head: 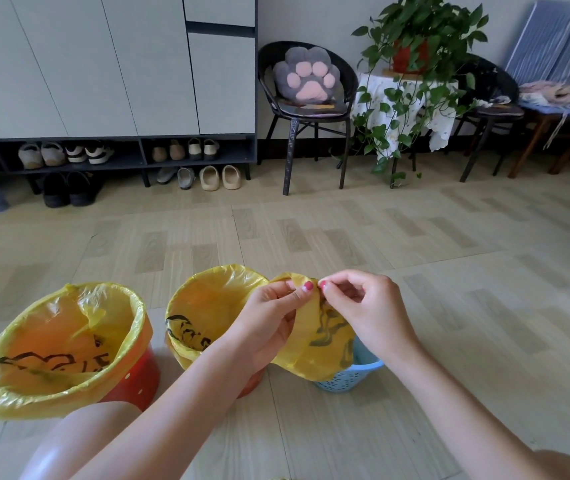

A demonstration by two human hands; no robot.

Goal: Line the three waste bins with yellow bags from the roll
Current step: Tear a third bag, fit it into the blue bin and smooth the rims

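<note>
Two bare hands are working at the top edge of a yellow bag [314,344], which is hanging over a blue lattice bin [352,375]. The bag and the right forearm are hiding most of that bin, so only its near rim and part of its wall are showing. The left hand [269,323] is pinching the bag's edge between thumb and fingers, and the right hand [363,306] is pinching the same edge just beside it, fingers curled. The black print on the bag is crumpled and unreadable. To the left, two red bins are standing already lined: the left bin [134,379] near the frame's edge, and the middle bin [207,306], whose near side the left forearm is covering. A bare knee is blocking the near left corner. Far across the wood-pattern floor [449,271], shoes are sitting under a grey cabinet [120,64], with a paw cushion [306,76] on a black chair and a trailing potted plant [415,46] to the right.
</note>
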